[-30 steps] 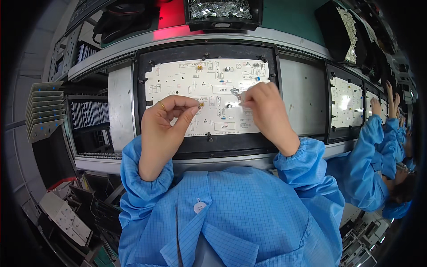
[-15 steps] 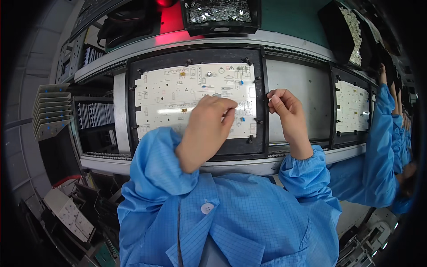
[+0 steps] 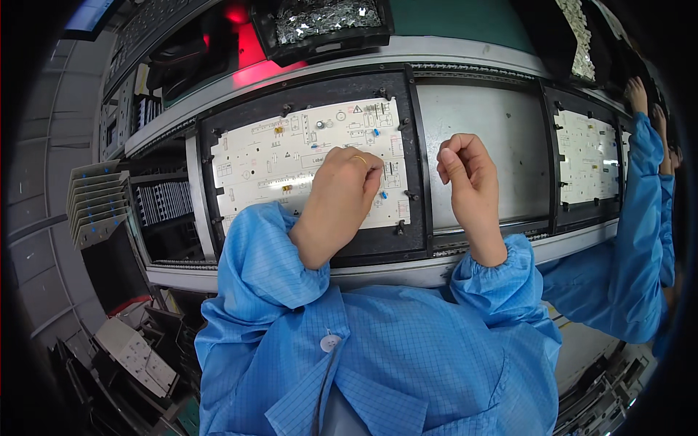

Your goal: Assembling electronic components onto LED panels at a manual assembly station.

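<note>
A white circuit board (image 3: 254,167) lies in a black frame (image 3: 422,211) in front of me, with several small blue and yellow-brown parts standing on it. My left hand (image 3: 336,200) is over the middle of the board, a ring on one finger. Its fingers are closed in a pinch close to the board's surface; whatever they hold is hidden. My right hand (image 3: 471,192) hovers to the right of the frame, above a bare metal stretch of the line. Thumb and fingertips are closed together there, and anything between them is too small to make out.
A black bin of shiny metal pieces (image 3: 327,25) stands beyond the board, and a bin of pale parts (image 3: 578,43) at the far right. A second framed board (image 3: 589,156) lies to the right, near a co-worker's blue sleeve (image 3: 640,240). Stacked boards (image 3: 98,203) stand left.
The view has shifted and tilted slightly. My left hand remains over the board, its fingers drawn in a little more. The right hand stays beside the frame, fingers still pinched.
</note>
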Demonstrator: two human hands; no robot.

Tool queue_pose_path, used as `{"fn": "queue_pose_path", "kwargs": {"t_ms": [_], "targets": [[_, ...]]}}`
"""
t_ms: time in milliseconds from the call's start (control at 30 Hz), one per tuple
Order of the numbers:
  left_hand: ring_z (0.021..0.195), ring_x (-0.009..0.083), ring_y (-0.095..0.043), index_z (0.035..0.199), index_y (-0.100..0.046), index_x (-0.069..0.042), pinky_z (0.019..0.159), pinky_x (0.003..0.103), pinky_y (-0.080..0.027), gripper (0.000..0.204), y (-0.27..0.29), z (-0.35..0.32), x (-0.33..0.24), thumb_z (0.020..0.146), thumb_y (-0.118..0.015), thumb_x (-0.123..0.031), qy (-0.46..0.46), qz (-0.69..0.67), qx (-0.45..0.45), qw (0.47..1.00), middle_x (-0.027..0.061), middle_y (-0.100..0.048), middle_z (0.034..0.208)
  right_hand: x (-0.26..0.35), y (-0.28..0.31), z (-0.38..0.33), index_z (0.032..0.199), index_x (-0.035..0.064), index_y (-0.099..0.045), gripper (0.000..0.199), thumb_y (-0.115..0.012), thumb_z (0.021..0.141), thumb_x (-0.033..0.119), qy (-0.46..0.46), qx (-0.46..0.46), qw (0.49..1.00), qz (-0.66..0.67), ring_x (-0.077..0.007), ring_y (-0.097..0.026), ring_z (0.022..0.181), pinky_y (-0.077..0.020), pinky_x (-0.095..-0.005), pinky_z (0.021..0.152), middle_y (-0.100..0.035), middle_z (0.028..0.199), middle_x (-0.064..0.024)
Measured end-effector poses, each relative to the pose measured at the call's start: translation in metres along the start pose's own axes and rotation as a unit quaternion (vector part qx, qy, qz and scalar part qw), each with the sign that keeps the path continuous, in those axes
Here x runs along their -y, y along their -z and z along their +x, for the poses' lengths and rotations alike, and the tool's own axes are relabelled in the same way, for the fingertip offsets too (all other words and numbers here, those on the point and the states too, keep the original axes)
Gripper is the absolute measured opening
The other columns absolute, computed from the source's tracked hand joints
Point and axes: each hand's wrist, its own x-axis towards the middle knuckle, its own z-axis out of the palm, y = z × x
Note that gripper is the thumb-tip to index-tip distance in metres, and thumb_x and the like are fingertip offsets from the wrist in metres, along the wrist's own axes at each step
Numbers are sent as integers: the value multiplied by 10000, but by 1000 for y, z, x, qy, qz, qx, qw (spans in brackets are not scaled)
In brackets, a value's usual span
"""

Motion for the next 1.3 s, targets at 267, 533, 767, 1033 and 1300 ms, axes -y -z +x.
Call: {"fn": "queue_pose_path", "kwargs": {"t_ms": [267,533,767,1033,1300], "targets": [[954,379,-594,1042,-706,-13,855,435,-496,187,-9,-1,-11,862,-658,0,-61,106,5,993,186,-668,965,13,-6,-2,1048,-6,-648,86,-610,973,13,-9,-16,999,40,-78,-536,709,-433,-204,655,-641,845,-36],[1078,351,-469,973,-709,-41,928,411,-442,190,37,-11,12,795,-737,19,-18,116,-83,990,139,-530,1113,20,-10,-1,976,-33,-706,90,-712,900,13,-57,-41,995,-75,-81,-614,711,-501,-220,628,-704,869,-43],[1104,350,-458,951,-698,-37,959,404,-426,190,21,-10,23,776,-759,0,-38,83,-63,994,132,-530,1116,18,-44,-4,1006,-75,-697,137,-686,912,23,9,4,957,-291,-100,-648,697,-530,-241,621,-714,829,-79],[950,274,-574,952,-650,-15,849,357,-493,113,37,-14,19,852,-700,-1,-40,-33,-90,995,118,-642,932,25,-53,1,1012,-44,-701,174,-676,842,-19,23,14,939,-343,-111,-639,653,-524,-254,615,-697,769,-73],[781,97,-576,1052,-664,19,720,239,-497,131,52,-25,31,931,-667,-31,73,-166,-110,977,59,-680,887,34,-56,7,994,-49,-674,188,-671,807,-43,-41,23,938,-342,-96,-640,661,-516,-238,609,-688,755,-66]]}}
